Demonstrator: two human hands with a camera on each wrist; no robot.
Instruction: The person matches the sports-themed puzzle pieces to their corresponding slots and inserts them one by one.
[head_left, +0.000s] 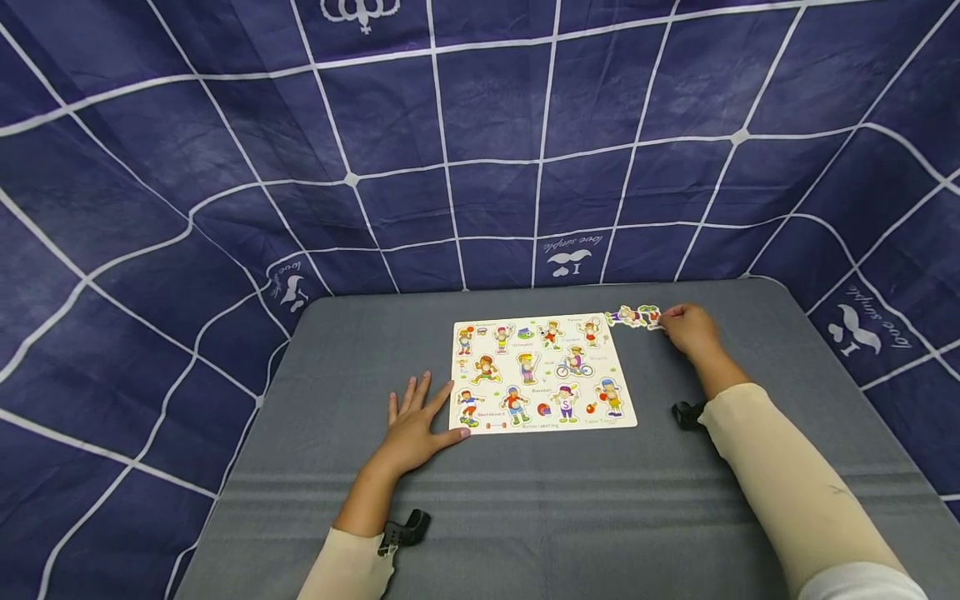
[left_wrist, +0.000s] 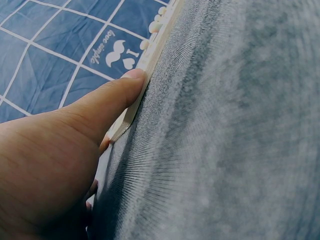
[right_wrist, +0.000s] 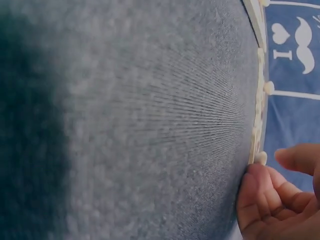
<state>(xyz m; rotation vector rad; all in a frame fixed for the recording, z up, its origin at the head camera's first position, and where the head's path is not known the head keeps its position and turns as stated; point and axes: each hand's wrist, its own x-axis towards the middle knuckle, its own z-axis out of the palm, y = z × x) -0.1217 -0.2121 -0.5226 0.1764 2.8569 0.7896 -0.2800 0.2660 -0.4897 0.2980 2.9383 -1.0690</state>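
**Two hands at a peg puzzle board on a grey surface**

The puzzle board [head_left: 542,373] lies flat near the middle of the grey surface [head_left: 525,500], its picture pieces of sporting figures seated in their slots; the left hand [head_left: 415,421] rests palm down just beside the board's near-left corner, fingers [head_left: 411,393] straight and spread apart, gripping nothing; the left wrist view shows the thumb [left_wrist: 112,97] laid along the board's pale edge [left_wrist: 150,55] — touching it, not curled round it.

The right hand [head_left: 692,328] sits beyond the board's far-right corner, at a short row of loose puzzle pieces [head_left: 633,317] lying on the surface just off the board; its fingers are bent and drawn together at the end of that row, touching the nearest piece; in the right wrist view the fingertips [right_wrist: 257,180] meet a small pale peg [right_wrist: 260,158] on the edge of the pieces, with the thumb [right_wrist: 297,157] a little apart above — whether the pinch is fully closed on the piece cannot be told.

Behind the surface hangs a dark blue cloth [head_left: 480,150] with a white grid, wrapped round three sides; both forearms wear pale sleeves [head_left: 787,483].
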